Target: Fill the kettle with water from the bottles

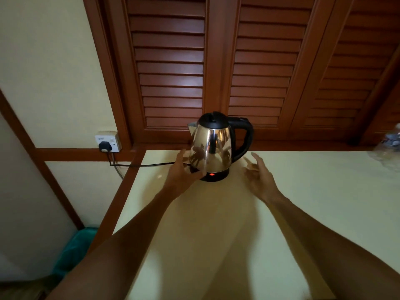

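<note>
Both hands, left (pixel 180 176) and right (pixel 258 176), reach open and empty toward the lidded kettle (pixel 213 148); next, open its lid.

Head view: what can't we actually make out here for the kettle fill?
- Water level in the kettle: steel body opaque, black lid shut.
- Bottle: blurred and cut off by the right edge; cap and contents unreadable.
- Left hand: whether it touches the kettle is unclear; motion blur.
- Right hand: open, holding nothing.

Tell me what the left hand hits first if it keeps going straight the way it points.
Most likely the kettle: the left hand, fingers open, points at its lower steel side just above the base. Depth is unclear; it may already touch.
</note>
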A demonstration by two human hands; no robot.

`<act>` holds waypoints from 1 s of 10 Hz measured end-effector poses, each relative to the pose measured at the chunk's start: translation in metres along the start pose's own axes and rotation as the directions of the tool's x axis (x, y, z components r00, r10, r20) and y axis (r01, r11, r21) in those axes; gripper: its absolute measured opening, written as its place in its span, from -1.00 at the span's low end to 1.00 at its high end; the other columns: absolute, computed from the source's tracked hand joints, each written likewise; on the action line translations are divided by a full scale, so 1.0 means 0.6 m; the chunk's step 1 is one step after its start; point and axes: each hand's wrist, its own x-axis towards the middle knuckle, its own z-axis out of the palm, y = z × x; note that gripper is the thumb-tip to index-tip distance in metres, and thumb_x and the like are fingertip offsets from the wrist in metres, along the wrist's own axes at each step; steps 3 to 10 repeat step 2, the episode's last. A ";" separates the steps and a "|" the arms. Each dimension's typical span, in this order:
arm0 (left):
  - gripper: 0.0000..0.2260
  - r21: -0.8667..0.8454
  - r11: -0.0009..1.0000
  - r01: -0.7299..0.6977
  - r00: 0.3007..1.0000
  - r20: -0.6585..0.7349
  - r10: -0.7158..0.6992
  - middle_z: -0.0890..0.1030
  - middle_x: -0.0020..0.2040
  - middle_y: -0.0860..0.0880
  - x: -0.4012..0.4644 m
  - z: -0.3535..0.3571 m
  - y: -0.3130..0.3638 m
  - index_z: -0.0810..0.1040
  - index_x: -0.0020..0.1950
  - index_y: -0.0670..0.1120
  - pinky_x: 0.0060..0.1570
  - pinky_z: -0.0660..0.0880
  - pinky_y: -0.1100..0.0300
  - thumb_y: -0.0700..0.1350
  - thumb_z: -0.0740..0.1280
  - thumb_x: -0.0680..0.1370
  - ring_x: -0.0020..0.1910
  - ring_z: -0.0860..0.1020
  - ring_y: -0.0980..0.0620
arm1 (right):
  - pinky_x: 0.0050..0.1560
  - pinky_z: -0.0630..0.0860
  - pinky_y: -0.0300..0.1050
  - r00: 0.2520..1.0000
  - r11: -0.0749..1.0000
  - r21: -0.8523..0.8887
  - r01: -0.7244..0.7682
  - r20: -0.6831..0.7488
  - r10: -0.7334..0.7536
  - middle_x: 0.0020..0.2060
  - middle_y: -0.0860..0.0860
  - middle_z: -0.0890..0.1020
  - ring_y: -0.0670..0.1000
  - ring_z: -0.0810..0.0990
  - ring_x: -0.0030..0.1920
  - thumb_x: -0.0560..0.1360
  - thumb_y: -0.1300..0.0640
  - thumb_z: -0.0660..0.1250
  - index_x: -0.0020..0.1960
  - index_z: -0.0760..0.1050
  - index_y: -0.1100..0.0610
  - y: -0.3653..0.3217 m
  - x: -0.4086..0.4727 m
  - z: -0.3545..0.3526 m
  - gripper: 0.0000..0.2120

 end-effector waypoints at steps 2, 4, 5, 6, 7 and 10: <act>-0.39 0.466 0.883 0.053 0.976 0.162 -0.144 0.37 0.51 -0.04 -0.081 -0.015 -0.023 0.31 0.53 -0.02 0.33 0.29 0.20 0.12 0.41 0.55 0.46 0.35 -0.02 | 0.41 0.15 -0.13 0.949 0.763 -0.589 0.267 0.299 -0.101 0.47 0.05 0.33 0.05 0.25 0.47 0.58 -0.15 0.21 0.46 0.33 0.05 0.025 -0.064 -0.007 -0.48; -0.39 0.466 0.883 0.053 0.976 0.162 -0.144 0.37 0.51 -0.04 -0.081 -0.015 -0.023 0.31 0.53 -0.02 0.33 0.29 0.20 0.12 0.41 0.55 0.46 0.35 -0.02 | 0.41 0.15 -0.13 0.949 0.763 -0.589 0.267 0.299 -0.101 0.47 0.05 0.33 0.05 0.25 0.47 0.58 -0.15 0.21 0.46 0.33 0.05 0.025 -0.064 -0.007 -0.48; -0.39 0.466 0.883 0.053 0.976 0.162 -0.144 0.37 0.51 -0.04 -0.081 -0.015 -0.023 0.31 0.53 -0.02 0.33 0.29 0.20 0.12 0.41 0.55 0.46 0.35 -0.02 | 0.41 0.15 -0.13 0.949 0.763 -0.589 0.267 0.299 -0.101 0.47 0.05 0.33 0.05 0.25 0.47 0.58 -0.15 0.21 0.46 0.33 0.05 0.025 -0.064 -0.007 -0.48; -0.39 0.466 0.883 0.053 0.976 0.162 -0.144 0.37 0.51 -0.04 -0.081 -0.015 -0.023 0.31 0.53 -0.02 0.33 0.29 0.20 0.12 0.41 0.55 0.46 0.35 -0.02 | 0.41 0.15 -0.13 0.949 0.763 -0.589 0.267 0.299 -0.101 0.47 0.05 0.33 0.05 0.25 0.47 0.58 -0.15 0.21 0.46 0.33 0.05 0.025 -0.064 -0.007 -0.48; -0.39 0.466 0.883 0.053 0.976 0.162 -0.144 0.37 0.51 -0.04 -0.081 -0.015 -0.023 0.31 0.53 -0.02 0.33 0.29 0.20 0.12 0.41 0.55 0.46 0.35 -0.02 | 0.41 0.15 -0.13 0.949 0.763 -0.589 0.267 0.299 -0.101 0.47 0.05 0.33 0.05 0.25 0.47 0.58 -0.15 0.21 0.46 0.33 0.05 0.025 -0.064 -0.007 -0.48; -0.39 0.466 0.883 0.053 0.976 0.162 -0.144 0.37 0.51 -0.04 -0.081 -0.015 -0.023 0.31 0.53 -0.02 0.33 0.29 0.20 0.12 0.41 0.55 0.46 0.35 -0.02 | 0.41 0.15 -0.13 0.949 0.763 -0.589 0.267 0.299 -0.101 0.47 0.05 0.33 0.05 0.25 0.47 0.58 -0.15 0.21 0.46 0.33 0.05 0.025 -0.064 -0.007 -0.48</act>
